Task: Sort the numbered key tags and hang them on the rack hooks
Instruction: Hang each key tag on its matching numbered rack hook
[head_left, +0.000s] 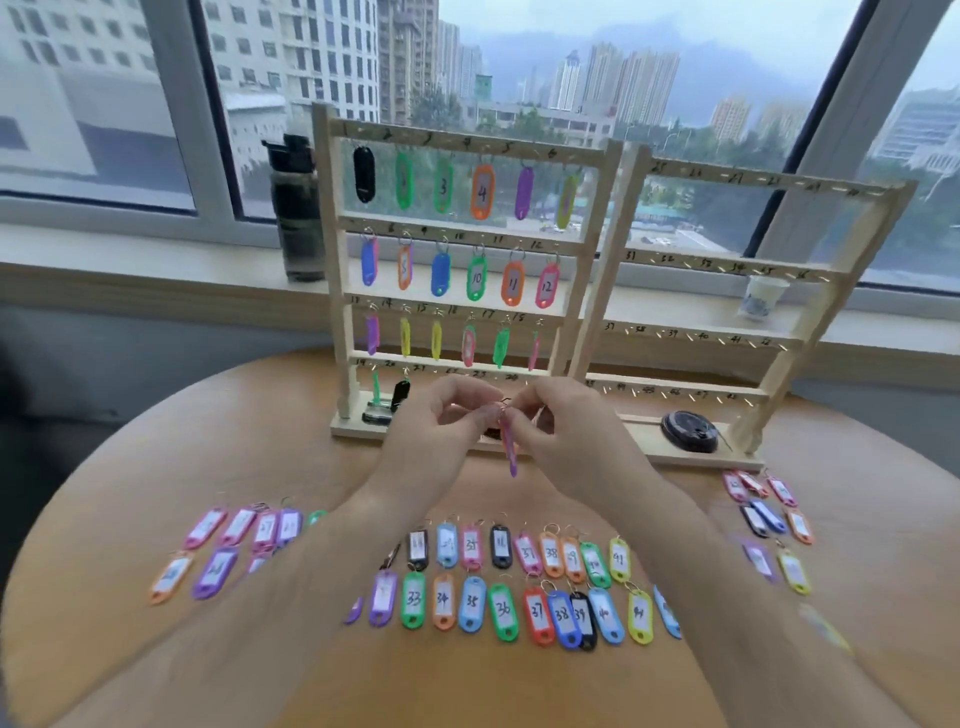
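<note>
– The left hand (441, 418) and right hand (553, 423), what are they doing?
– Both are pinching the top of a purple tag (511, 454) at its ring, fingertips curling in and meeting there. The tag is hanging edge-on between them, above the table (156, 457), so its number is not showing.
– And where is that happening?
– Just in front of the bottom rail of the left rack (336, 291). Hung tags (483, 192) are filling its three upper rails, and two more are dangling at the left of the bottom one.
– The rest?
– The right rack (831, 306) is standing just beside the left one. Loose tags (470, 603) are lying in two rows between the forearms, with smaller clusters lying to either side. A bottle (297, 208) and a cup (761, 296) are sitting on the windowsill (130, 260) behind.
</note>
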